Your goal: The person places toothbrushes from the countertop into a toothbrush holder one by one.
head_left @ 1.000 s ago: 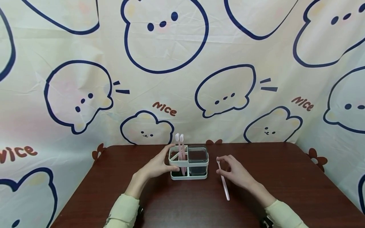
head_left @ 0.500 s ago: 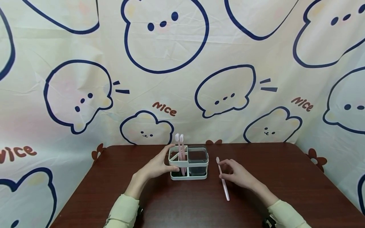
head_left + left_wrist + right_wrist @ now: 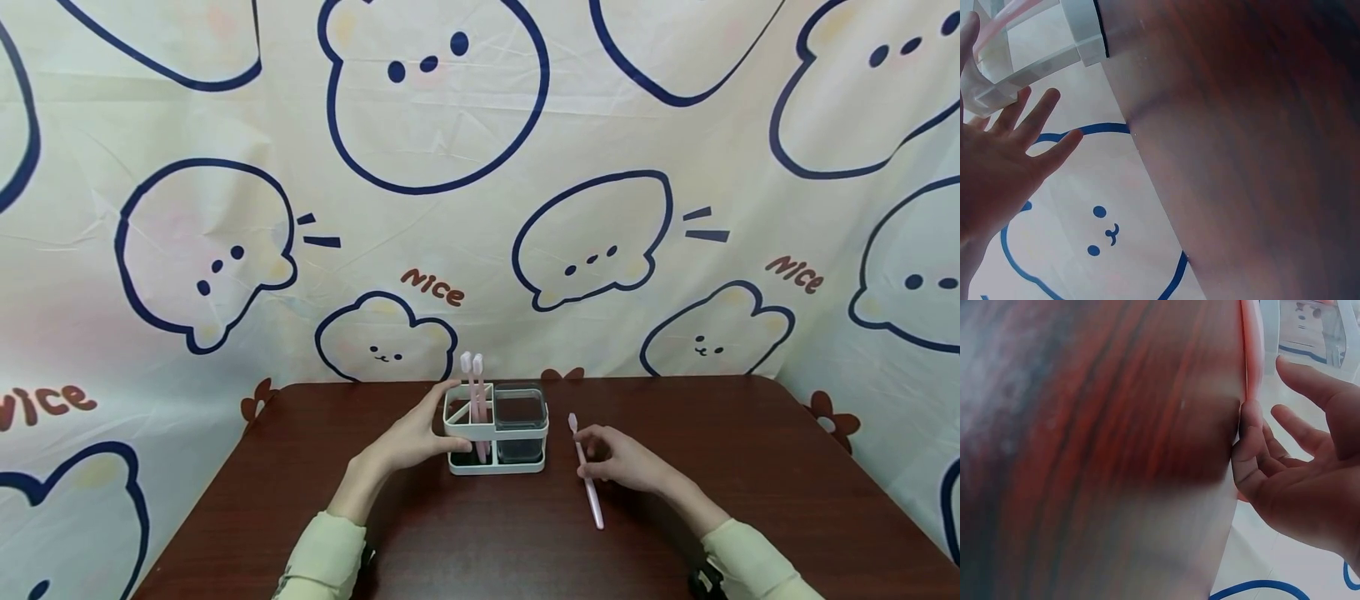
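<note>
My left hand (image 3: pixel 405 435) grips the left side of a pale toothbrush holder (image 3: pixel 517 433), thumb in front and fingers behind. Two pink toothbrushes (image 3: pixel 480 408) stand upright in its middle slots, white heads up. A dark, see-through cup (image 3: pixel 519 451) sits in its right part. In the left wrist view, the spread fingers of the left hand (image 3: pixel 997 162) lie along the holder's frame (image 3: pixel 1044 67). To the right, a third pink toothbrush (image 3: pixel 593 502) lies on the table. Against its handle (image 3: pixel 1252 347) rest fingers of my right hand (image 3: pixel 624 459); its thumb stands apart in the right wrist view.
The dark brown wooden table (image 3: pixel 465 542) ends at a back edge just behind the holder. A pale curtain (image 3: pixel 480 225) with cartoon bear outlines hangs behind it and along both sides.
My right hand has drawn back toward me and right along the lying toothbrush, uncovering its head. That toothbrush stays in place. The left hand and holder have not moved.
</note>
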A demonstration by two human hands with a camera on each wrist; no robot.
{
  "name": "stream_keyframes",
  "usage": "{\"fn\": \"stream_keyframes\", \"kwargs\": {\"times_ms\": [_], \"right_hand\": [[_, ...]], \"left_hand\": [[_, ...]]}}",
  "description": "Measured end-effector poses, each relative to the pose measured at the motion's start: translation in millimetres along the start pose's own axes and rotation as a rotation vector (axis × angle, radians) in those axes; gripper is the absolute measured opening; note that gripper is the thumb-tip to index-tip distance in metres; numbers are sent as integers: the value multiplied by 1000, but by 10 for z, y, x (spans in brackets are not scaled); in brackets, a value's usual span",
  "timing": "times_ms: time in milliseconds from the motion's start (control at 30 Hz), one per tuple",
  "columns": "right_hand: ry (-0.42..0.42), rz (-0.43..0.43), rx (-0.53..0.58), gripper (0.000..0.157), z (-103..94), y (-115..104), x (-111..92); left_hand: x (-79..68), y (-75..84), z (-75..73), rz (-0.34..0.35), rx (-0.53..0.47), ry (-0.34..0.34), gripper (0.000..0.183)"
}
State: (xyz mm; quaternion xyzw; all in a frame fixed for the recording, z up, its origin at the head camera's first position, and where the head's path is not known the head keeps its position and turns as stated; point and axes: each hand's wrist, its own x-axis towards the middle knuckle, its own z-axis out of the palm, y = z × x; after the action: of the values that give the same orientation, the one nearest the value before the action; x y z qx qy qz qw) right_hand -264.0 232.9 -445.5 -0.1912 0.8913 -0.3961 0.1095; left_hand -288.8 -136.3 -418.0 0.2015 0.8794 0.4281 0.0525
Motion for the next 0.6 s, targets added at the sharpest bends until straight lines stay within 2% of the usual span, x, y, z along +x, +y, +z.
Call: {"fn": "stream_keyframes", "kwargs": {"times_ms": [200, 433, 600], "right_hand": [[-4, 24, -10, 50, 8, 1, 26], [-41, -11, -27, 46, 12, -23, 46], [-51, 9, -58, 43, 37, -52, 60]], "left_hand": [[7, -3, 1, 2, 1, 2, 99], [16, -5, 10, -3, 21, 16, 98], [8, 0, 10, -10, 16, 16, 98]]}}
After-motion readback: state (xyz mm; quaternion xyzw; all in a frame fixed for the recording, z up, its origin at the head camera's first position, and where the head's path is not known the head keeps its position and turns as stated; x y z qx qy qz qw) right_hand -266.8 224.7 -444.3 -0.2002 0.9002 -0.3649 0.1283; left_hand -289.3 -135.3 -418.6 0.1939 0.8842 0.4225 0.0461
